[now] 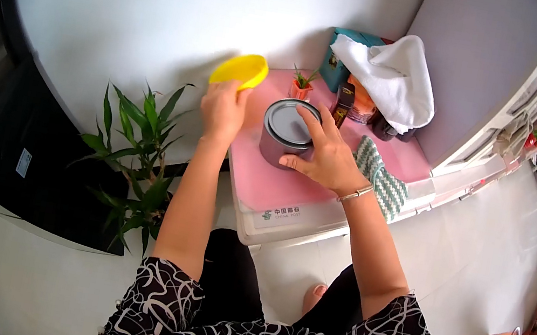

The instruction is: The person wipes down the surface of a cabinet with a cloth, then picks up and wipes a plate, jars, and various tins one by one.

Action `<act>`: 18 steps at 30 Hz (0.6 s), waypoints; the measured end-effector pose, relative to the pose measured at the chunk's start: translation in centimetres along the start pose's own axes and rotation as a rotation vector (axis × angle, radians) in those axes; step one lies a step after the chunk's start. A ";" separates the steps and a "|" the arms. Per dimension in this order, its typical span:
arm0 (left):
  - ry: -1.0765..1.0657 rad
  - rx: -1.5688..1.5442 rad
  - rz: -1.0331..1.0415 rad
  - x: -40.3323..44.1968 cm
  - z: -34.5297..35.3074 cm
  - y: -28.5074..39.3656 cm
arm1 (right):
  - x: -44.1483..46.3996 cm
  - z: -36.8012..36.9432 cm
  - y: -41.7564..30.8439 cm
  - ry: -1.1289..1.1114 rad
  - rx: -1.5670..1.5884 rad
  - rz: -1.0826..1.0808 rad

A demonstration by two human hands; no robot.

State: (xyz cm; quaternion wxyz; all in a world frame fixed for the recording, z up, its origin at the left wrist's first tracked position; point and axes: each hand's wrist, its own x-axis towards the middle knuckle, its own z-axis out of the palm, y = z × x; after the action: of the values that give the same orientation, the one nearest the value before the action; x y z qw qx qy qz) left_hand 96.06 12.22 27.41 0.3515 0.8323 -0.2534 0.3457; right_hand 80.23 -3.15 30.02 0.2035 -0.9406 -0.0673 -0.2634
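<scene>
A round yellow plastic lid [242,71] is pinched in my left hand [224,112], raised at the table's left back edge and tilted toward the wall. My right hand [329,155] rests against a grey metal can [278,146], its thumb on the side and fingers reaching over the rim. The can stands upright on the pink table mat [258,184]. Its grey metal top [288,121] is in place. Close to my right wrist, a green and white knitted cloth [381,179] hangs over the table's front edge.
Behind the can stand a small potted plant [301,86], a dark little box [343,102] and a teal box [335,68]. A white cloth [400,79] drapes over things at the back right. A tall leafy plant [146,154] grows left of the table, and a cabinet [469,73] borders its right.
</scene>
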 end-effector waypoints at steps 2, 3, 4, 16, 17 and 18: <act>0.151 -0.095 0.055 -0.4 -2.2 1.1 | -1.0 -1.6 -0.8 0.074 -0.014 0.011; 0.234 -0.148 0.094 -0.7 -3.5 2.0 | -1.6 -2.7 -1.2 0.144 -0.026 0.011; 0.285 -0.169 0.165 -1.0 -5.1 3.0 | -2.4 -4.0 -1.1 0.214 -0.056 0.035; -0.206 -0.277 0.808 -13.2 -11.8 12.6 | -14.6 -7.5 5.8 0.509 0.296 0.648; -0.218 -0.286 0.815 -13.8 -11.8 12.9 | -15.6 -8.6 5.3 0.558 0.705 0.781; -0.264 -0.280 0.849 -14.3 -11.9 13.2 | -16.1 -9.2 3.6 0.530 0.869 0.770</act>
State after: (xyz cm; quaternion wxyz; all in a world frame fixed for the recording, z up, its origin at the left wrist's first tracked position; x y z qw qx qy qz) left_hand 73.52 15.60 28.10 0.2528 0.6364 -0.6583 0.3127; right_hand 63.03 -10.61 27.52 0.6563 -0.6320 0.2274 -0.3438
